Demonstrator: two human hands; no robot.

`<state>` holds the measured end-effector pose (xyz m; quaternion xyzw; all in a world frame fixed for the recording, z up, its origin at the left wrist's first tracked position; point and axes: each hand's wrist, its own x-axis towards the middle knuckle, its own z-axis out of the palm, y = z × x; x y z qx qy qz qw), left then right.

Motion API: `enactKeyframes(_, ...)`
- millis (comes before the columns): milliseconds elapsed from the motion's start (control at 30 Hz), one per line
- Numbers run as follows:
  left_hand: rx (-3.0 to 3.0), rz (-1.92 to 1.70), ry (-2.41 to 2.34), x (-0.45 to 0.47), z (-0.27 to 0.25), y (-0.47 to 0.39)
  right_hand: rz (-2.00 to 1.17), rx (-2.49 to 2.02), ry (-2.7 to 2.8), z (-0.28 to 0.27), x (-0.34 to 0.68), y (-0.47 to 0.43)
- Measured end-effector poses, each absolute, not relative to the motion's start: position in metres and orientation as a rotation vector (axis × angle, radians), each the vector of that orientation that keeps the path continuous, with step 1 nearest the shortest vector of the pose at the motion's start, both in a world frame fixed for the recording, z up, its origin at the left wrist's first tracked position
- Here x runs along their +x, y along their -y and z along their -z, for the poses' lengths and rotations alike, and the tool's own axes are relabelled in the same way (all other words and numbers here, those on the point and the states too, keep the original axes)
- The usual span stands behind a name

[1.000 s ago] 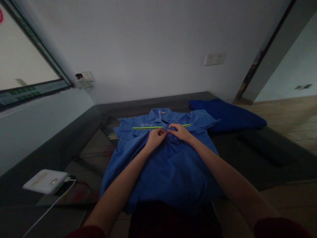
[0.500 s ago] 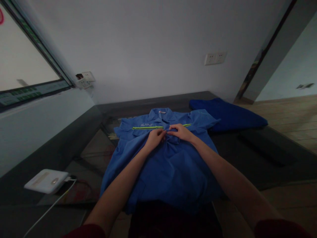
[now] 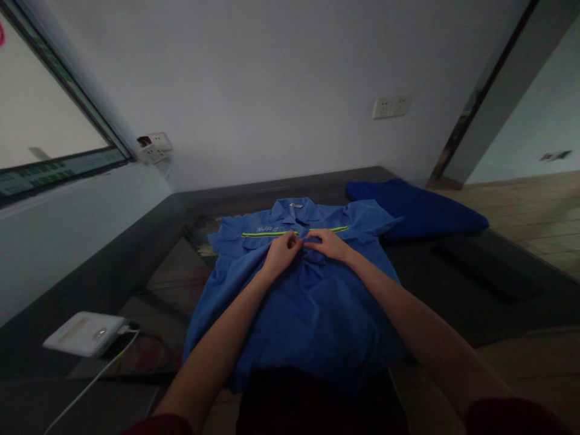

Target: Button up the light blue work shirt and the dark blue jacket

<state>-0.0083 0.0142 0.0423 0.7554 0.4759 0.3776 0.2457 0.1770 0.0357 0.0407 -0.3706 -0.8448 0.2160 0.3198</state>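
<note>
A blue short-sleeved work shirt [image 3: 335, 302] lies front up on the dark table, its collar away from me and its hem hanging over the near edge. A yellow-green stripe and white letters run across the chest. At the front opening, just below the stripe, my left hand [image 3: 281, 252] pinches the cloth. My right hand [image 3: 330, 245] pinches the fabric right beside it, and the fingertips of both nearly meet. Small folds gather under the fingers. Whether a button sits between them is too small and dark to tell.
Darker blue folded cloth [image 3: 417, 208] lies at the back right of the table [image 3: 281, 181]. A flat black object [image 3: 484, 266] is nearer on the right. At the left rests a white box-shaped device [image 3: 84, 333] with a white cable [image 3: 93, 382]. Wall sockets [image 3: 392, 107] are behind.
My fingers have shifted slightly at the shirt's front opening, with the right hand's fingers drawn a little lower and closer to the left. The shirt lies almost as before.
</note>
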Motion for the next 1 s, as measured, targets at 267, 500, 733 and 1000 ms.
enactKeyframes(267, 2.010, -1.000, -1.328, -0.0091, -0.0420, -0.0149, -0.537, -0.967, 2.205, -0.0381, 0.1792, -0.0377)
enactKeyframes(500, 2.039, -0.928, -1.345, -0.0101, -0.0391, -0.0171, -0.533, -0.993, 2.185, -0.0371, 0.1812, -0.0391)
enactKeyframes(733, 1.927, -0.924, -1.286, -0.0074, -0.0382, -0.0154, -0.552, -0.967, 2.192, -0.0377, 0.1802, -0.0385)
enactKeyframes(1000, 1.958, -0.910, -1.250, -0.0075, -0.0415, -0.0136, -0.568, -0.972, 2.176, -0.0359, 0.1784, -0.0381)
